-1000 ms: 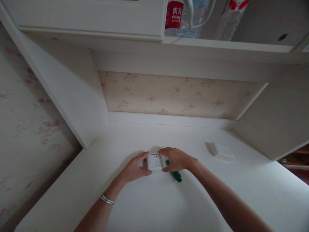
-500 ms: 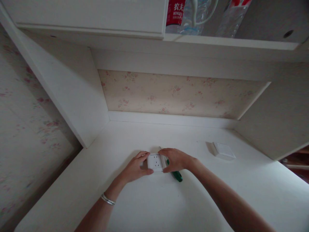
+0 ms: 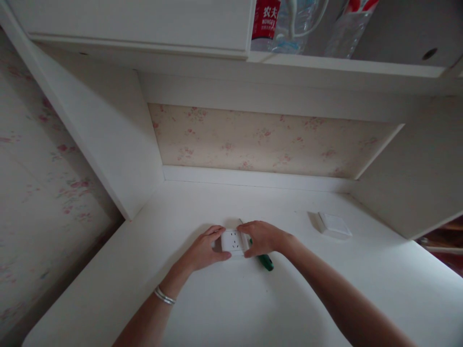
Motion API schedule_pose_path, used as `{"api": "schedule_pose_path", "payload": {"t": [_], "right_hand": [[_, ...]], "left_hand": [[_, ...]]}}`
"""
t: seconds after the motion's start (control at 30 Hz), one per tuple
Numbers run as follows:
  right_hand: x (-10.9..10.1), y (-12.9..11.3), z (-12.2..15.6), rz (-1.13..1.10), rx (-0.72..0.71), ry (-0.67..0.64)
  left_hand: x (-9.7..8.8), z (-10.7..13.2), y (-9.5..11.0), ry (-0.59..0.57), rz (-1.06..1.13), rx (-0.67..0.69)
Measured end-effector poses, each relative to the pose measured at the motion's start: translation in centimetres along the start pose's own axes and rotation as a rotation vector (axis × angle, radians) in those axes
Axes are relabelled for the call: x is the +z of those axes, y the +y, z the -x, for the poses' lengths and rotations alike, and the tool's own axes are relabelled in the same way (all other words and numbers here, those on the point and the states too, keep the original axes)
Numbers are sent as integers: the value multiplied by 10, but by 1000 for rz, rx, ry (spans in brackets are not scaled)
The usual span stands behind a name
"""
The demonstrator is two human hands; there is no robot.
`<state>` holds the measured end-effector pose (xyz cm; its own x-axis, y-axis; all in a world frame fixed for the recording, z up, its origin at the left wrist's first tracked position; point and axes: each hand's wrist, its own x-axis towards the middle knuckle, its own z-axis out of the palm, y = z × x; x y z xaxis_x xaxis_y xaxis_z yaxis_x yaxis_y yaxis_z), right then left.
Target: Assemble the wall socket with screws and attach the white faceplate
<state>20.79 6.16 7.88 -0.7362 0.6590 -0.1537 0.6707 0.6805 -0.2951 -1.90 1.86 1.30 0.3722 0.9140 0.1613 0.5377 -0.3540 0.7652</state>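
A white wall socket (image 3: 232,240) with several dark slots faces up above the white desk, between my two hands. My left hand (image 3: 205,250) grips its left side, thumb at the near edge and fingers at the far edge. On the other side, my right hand (image 3: 263,238) holds the right edge in the same way, where a raised white strip, perhaps a cover plate, shows at the socket's side. Partly under my right hand lies a screwdriver with a green handle (image 3: 266,262); its thin shaft tip pokes out beyond my fingers.
A white square box (image 3: 333,225) rests on the desk (image 3: 217,308) to the right. Side panels (image 3: 108,130) rise at left and right. Overhead, a shelf (image 3: 347,64) holds plastic bottles (image 3: 265,19) and a white cable (image 3: 292,19). Floral wallpaper (image 3: 253,140) covers the back.
Both hands keep their hold on the socket with hardly any movement. The view has shifted very slightly.
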Motion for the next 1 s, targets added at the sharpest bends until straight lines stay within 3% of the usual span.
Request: {"api": "schedule_pose_path", "payload": {"t": [0.2, 0.63, 1.0], "right_hand": [[3, -3, 2, 16, -24, 23], [11, -4, 3, 36, 59, -24], [14, -21, -14, 74, 2, 12]], "left_hand": [[4, 2, 0, 59, -60, -3], [4, 6, -11, 19, -77, -27], [2, 6, -14, 24, -38, -10]]}}
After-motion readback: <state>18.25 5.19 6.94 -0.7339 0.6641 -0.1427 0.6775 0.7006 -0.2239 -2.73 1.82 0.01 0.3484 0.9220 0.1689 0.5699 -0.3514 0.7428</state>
